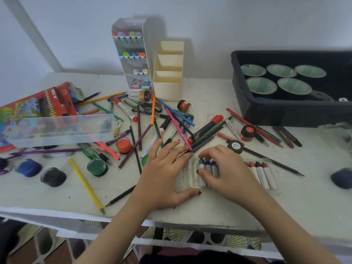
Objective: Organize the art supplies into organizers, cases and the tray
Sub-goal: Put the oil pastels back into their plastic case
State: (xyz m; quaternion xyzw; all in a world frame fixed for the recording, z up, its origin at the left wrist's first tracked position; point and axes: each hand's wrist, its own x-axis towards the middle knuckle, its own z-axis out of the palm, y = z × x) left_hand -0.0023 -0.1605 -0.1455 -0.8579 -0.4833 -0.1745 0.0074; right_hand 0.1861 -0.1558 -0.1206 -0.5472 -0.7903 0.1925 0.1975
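Fingers [204, 154] of the right hand [228, 174] pinch the green-tipped crayon [201, 163] in the clear case [192, 176] at lower centre; brace the case with the flat, straight-fingered left hand [163, 176] just beside it, then seat the crayon parallel to its neighbours.

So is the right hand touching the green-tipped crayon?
Touching. The head view shows the right hand pinching the green-tipped crayon between thumb and forefinger.

Surface [209, 202]: white, matt, dark-flecked, looks rough. Pencil case [61, 130]: frosted see-thru plastic. Tray [285, 115]: dark matt plastic. Organizer [167, 90]: smooth cream plastic. Crayon sleeve [193, 174]: clear glossy plastic. Crayons [263, 176]: white paper wraps. Pencil box [28, 105]: glossy printed card.
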